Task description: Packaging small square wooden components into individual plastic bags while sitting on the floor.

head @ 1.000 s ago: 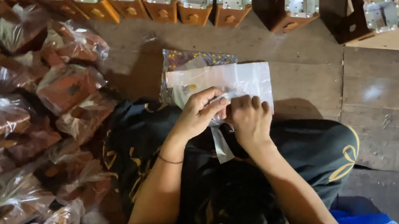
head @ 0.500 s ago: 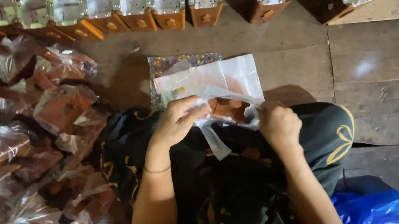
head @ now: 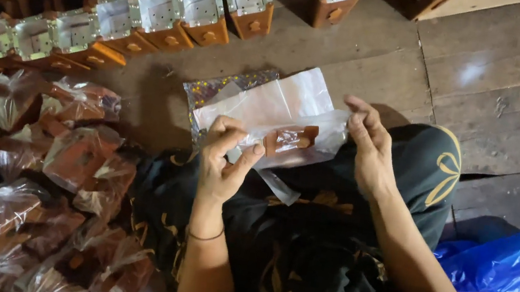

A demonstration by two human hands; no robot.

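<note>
Holding clear bag (head: 289,136) between left hand (head: 223,164) and right hand (head: 369,149).

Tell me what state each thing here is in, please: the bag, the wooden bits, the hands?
Clear plastic bag: stretched between both hands, a small brown wooden piece inside.
Left hand: pinching the bag's left end.
Right hand: gripping the bag's right end, fingers partly spread.
Stack of flat bags: lying on the floor, unfilled.
Bagged wooden pieces: piled at the left, wrapped.
Wooden boxes: lined up in a row, unbagged.
Blue plastic sheet: crumpled.
</note>
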